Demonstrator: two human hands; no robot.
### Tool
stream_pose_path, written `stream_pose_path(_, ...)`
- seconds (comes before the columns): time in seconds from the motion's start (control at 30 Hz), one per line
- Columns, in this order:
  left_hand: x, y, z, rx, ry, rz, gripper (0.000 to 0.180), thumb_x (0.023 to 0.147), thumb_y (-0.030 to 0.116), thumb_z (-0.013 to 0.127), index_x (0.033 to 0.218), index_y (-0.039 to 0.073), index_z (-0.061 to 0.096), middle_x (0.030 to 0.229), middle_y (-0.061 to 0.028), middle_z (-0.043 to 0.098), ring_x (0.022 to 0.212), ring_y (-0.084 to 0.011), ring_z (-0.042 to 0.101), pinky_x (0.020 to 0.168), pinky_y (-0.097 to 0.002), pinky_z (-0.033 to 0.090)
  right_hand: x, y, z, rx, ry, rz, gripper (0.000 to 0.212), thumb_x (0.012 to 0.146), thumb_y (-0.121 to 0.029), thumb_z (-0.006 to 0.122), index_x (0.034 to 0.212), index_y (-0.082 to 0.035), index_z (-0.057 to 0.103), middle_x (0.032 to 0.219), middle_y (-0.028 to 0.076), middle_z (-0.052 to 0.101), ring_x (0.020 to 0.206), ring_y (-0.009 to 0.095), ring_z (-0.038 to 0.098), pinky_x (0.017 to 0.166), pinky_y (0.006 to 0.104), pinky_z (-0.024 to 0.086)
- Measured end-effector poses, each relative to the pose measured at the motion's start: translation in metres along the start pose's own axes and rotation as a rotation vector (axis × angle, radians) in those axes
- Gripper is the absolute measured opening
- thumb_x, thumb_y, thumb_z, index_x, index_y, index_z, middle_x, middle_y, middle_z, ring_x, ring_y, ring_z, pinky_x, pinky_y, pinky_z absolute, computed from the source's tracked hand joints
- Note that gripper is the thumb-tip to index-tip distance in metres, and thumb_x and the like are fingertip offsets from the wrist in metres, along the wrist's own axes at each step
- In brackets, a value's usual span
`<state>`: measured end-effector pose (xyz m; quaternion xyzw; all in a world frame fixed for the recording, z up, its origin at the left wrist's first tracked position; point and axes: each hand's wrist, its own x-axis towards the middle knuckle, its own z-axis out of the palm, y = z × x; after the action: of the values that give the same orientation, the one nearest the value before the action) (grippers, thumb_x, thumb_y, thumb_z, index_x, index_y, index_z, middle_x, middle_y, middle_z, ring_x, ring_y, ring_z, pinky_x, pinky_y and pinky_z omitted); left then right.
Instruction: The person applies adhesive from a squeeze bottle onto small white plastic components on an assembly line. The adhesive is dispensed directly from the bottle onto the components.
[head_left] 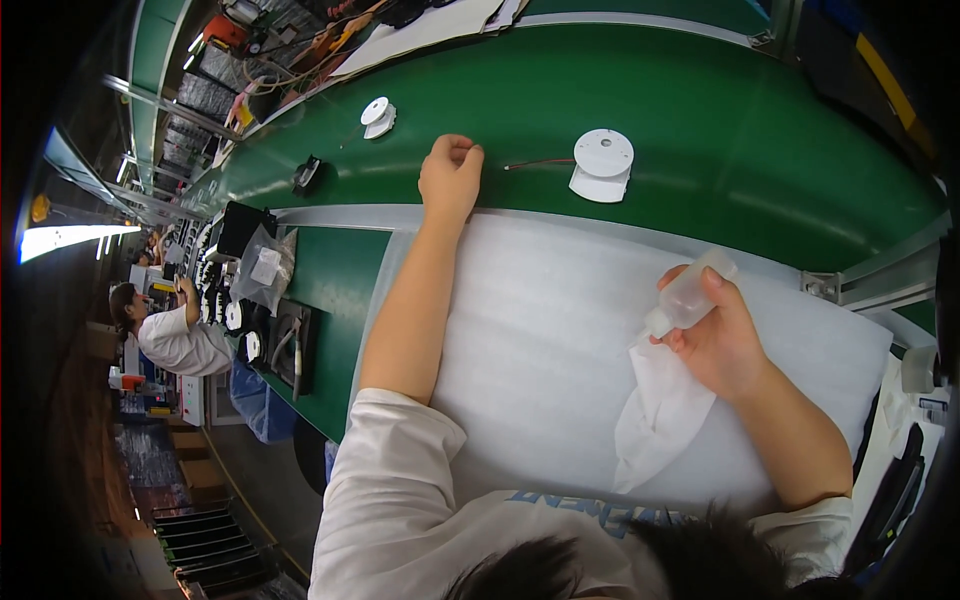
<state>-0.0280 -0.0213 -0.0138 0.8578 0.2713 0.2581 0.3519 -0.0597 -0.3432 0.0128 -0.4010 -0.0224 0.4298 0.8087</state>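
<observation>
My right hand (728,345) grips a translucent squeeze bottle (690,298), tilted with its cap toward the lower left. A white cloth (660,415) hangs from the same fingers, over a surface covered in white foam sheet (540,330). My left hand (452,178) reaches over the green belt (700,110), its fingers curled closed; whatever they may hold is hidden. To its right on the belt lies a white part (603,158) with a round disc top and a thin red wire (540,163). A similar white part (377,116) sits farther left.
A small black part (307,175) lies on the belt at the left. Beside my left arm, a green table (340,285) bears a black tray (292,345) and a clear plastic bag (265,265). A co-worker (180,330) is beyond it. A metal rail (350,217) edges the belt.
</observation>
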Motion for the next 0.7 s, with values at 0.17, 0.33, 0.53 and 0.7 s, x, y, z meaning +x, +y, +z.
stream_pose_path(0.17, -0.0010, -0.0009, 0.0013, 0.018, -0.014, 0.024, 0.025, 0.071, 0.020, 0.056, 0.091, 0.006, 0.056, 0.084, -0.0067, 0.060, 0.086, -0.0211, 0.052, 0.075, -0.0321, 0.042, -0.0022, -0.0024, 0.0034, 0.025, -0.001, 0.028, 0.036, 0.082, -0.040, 0.046, 0.094, -0.006, 0.050, 0.083, 0.004, 0.050, 0.062, 0.014, 0.043, 0.066, 0.0279, 0.038)
stream_pose_path(0.33, 0.0000, -0.0001, 0.0007, 0.039, -0.011, 0.061, 0.025, 0.070, 0.018, 0.055, 0.092, 0.006, 0.056, 0.085, -0.0059, 0.060, 0.089, -0.0216, 0.050, 0.078, -0.0322, 0.041, -0.0028, -0.0019, 0.0015, 0.005, -0.028, 0.033, 0.037, 0.082, -0.040, 0.045, 0.094, -0.005, 0.049, 0.082, 0.005, 0.050, 0.061, 0.014, 0.042, 0.067, 0.0290, 0.039)
stream_pose_path(0.53, 0.0007, -0.0014, 0.0000, 0.056, -0.011, 0.070, 0.025, 0.069, 0.017, 0.054, 0.093, 0.006, 0.056, 0.086, -0.0045, 0.060, 0.092, -0.0227, 0.048, 0.079, -0.0325, 0.039, 0.0005, -0.0003, 0.0015, -0.011, -0.005, 0.022, 0.037, 0.080, -0.041, 0.047, 0.091, -0.006, 0.050, 0.085, 0.003, 0.049, 0.059, 0.013, 0.047, 0.062, 0.0280, 0.042)
stream_pose_path(0.7, 0.0001, -0.0004, -0.0002, 0.038, -0.016, 0.066, 0.025, 0.069, 0.016, 0.054, 0.093, 0.006, 0.056, 0.086, -0.0047, 0.060, 0.093, -0.0232, 0.047, 0.081, -0.0328, 0.039, -0.0010, 0.0004, 0.0018, -0.006, -0.024, 0.023, 0.037, 0.081, -0.040, 0.047, 0.094, -0.005, 0.049, 0.082, 0.004, 0.048, 0.059, 0.013, 0.043, 0.068, 0.0295, 0.040)
